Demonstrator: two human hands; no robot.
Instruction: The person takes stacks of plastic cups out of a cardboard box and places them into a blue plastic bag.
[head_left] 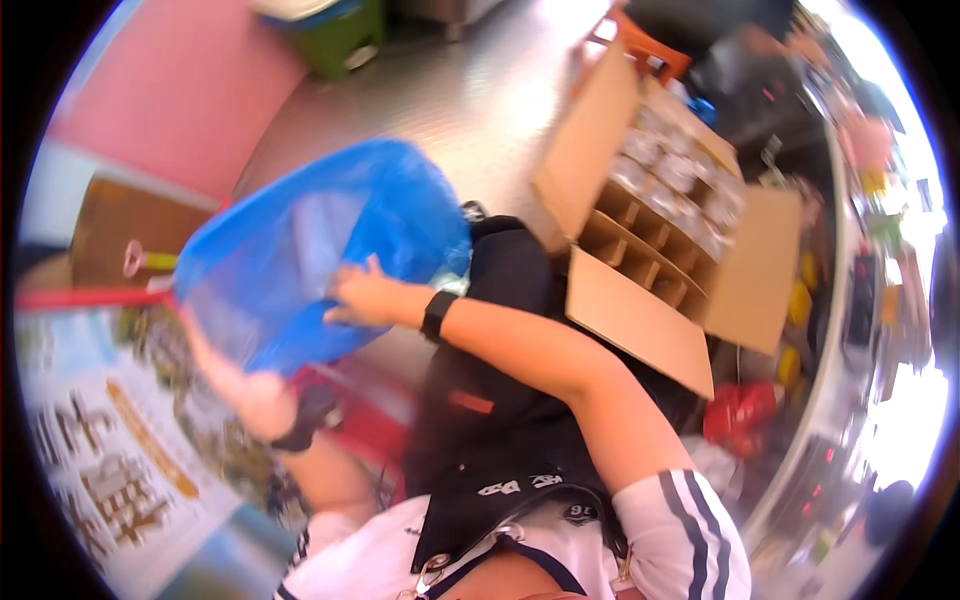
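A blue plastic bag [400, 205] hangs wide open in front of me, its round mouth facing up. My right hand [375, 297], with a black band on the wrist, reaches over the bag's near side. Its fingers are closed on the thin plastic there, one finger sticking up. At the bag's left edge is my left hand [225, 375], blurred by motion. It grips the rim from outside, with its fingertips partly hidden by the plastic. Inside the bag I can make out only pale, see-through film.
To the right stands an open cardboard box [640, 330] with dividers and several clear wrapped items in its far part. A red bag [740, 415] lies beside it. A green bin [340, 40] stands far ahead, and a printed poster board [120, 440] is at left.
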